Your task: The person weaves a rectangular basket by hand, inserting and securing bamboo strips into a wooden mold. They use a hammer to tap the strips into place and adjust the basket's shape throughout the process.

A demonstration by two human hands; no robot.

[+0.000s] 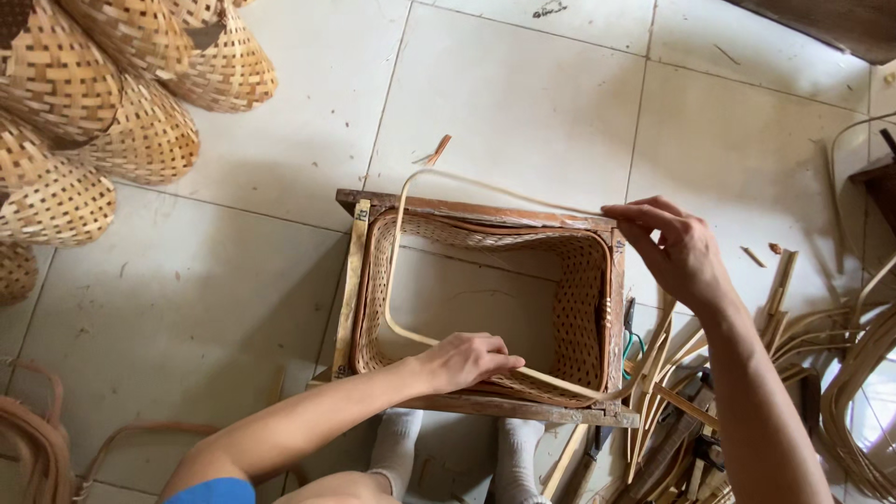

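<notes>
A rectangular wooden frame (485,213) lies on the tiled floor with a woven bamboo basket (583,299) set inside it. A pale bent bamboo strip (397,243) forms a loop over the basket's mouth. My left hand (467,359) presses on the strip's near side at the basket's front edge. My right hand (677,247) pinches the strip's far end above the frame's back right corner. My feet in white socks (397,443) rest just in front of the frame.
Several woven bamboo baskets (103,103) are piled at the upper left. Loose bamboo strips and tools (691,401) lie at the right, with curved strips (859,392) further right. Bent rims (37,439) lie at the lower left. A wood sliver (439,149) lies behind the frame.
</notes>
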